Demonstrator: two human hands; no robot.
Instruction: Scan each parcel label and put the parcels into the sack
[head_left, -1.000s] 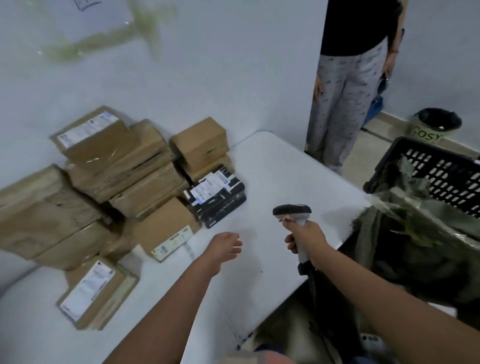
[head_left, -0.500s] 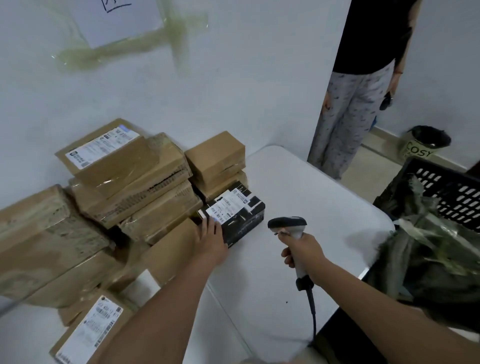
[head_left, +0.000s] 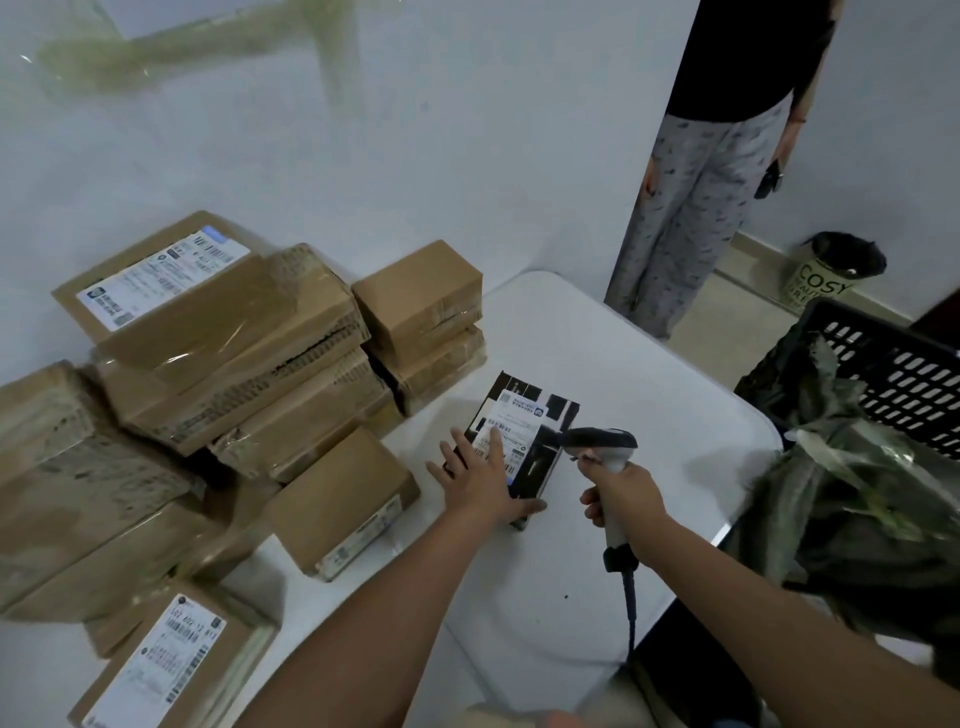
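A black parcel (head_left: 560, 411) with a white label (head_left: 511, 426) lies on the white table (head_left: 597, 343), apart from the pile. My left hand (head_left: 480, 480) rests flat on its near half, fingers straight and spread over the label, thumb along the near edge. My right hand (head_left: 623, 499) grips the handle of a grey corded scanner (head_left: 597, 441). The scanner's head hangs over the parcel's right side, close to the label. The dark green sack (head_left: 857, 519) sits open off the table's right edge.
Several brown taped parcels (head_left: 234, 338) are stacked against the wall at left, and one labelled box (head_left: 171, 665) lies near the front. A black slotted crate (head_left: 904, 374) stands behind the sack. A person (head_left: 701, 208) stands at the far right beside a bin (head_left: 831, 275).
My left hand reached the black parcel and slid it out of the pile toward the table's middle, turning it. The scanner in my right hand has moved in over the parcel.
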